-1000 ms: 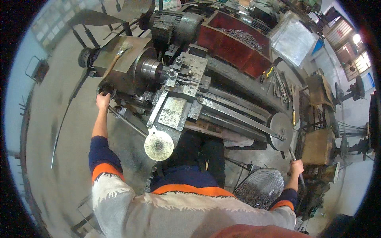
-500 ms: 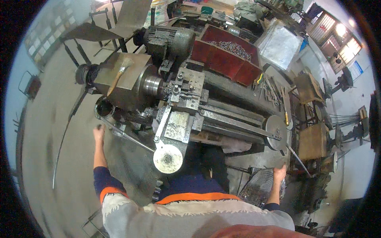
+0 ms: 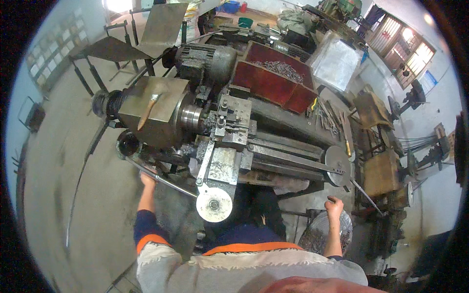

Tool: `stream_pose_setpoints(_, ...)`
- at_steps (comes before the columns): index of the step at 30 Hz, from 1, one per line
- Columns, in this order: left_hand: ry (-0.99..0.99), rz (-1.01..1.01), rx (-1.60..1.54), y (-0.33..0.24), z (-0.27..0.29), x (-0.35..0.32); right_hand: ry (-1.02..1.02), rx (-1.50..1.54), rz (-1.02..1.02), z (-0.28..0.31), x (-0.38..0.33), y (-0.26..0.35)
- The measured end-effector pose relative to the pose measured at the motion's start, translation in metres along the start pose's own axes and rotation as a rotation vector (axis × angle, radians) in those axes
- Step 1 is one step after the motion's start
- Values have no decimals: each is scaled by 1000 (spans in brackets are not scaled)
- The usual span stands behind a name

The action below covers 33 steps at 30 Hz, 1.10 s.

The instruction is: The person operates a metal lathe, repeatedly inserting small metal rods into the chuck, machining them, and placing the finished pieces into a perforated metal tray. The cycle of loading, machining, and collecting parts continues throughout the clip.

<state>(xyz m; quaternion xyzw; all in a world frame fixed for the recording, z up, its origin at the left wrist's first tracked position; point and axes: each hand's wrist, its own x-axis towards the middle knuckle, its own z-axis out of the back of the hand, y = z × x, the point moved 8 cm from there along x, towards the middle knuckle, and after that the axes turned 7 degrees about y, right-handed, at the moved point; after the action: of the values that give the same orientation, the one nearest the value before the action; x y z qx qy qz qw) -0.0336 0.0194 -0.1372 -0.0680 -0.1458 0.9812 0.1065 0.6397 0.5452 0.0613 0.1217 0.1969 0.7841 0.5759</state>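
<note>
A greasy metal lathe point(image 3: 234, 127) stands before me, with a chuck point(image 3: 191, 117) at its left end and a tool slide beside it. My left hand point(image 3: 147, 177) is just under a long steel lever rod point(image 3: 166, 183); its fingers are partly hidden and blurred, so I cannot tell their grip. My right hand point(image 3: 334, 207) is raised above a round pan point(image 3: 317, 234) of small metal pieces, its fingers curled; what they hold, if anything, is too small to make out. Between my hands is a pale round disc point(image 3: 214, 205) at the slide's near end.
A dark red tray point(image 3: 266, 80) holds a heap of small metal parts behind the lathe. A brush point(image 3: 148, 111) lies on the headstock cover. Hand tools point(image 3: 328, 117) lie at the right. A motor point(image 3: 207, 63) sits behind the chuck. A metal wheel point(image 3: 337, 166) is at the right end.
My left hand has moved right, toward the lever rod. My right hand has come slightly left, with the round pan now more visible below it. The view has shifted a little.
</note>
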Motion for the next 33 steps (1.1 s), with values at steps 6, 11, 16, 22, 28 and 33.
stream_pose_setpoints(6,218,0,276,1,68,-23,-122,-70,290,51,26,96)
stream_pose_setpoints(11,134,-7,107,23,84,-32,-17,100,705,47,50,264)
stream_pose_setpoints(16,-130,-48,-13,34,229,-55,189,264,1198,5,7,442)
stream_pose_setpoints(22,-393,118,341,120,364,-108,425,-270,1275,-97,-56,582)
stream_pose_setpoints(28,-368,256,240,85,316,-149,422,-375,1236,-130,-50,598)
stream_pose_setpoints(33,-322,347,236,21,292,-197,442,-389,1239,-130,-55,596)
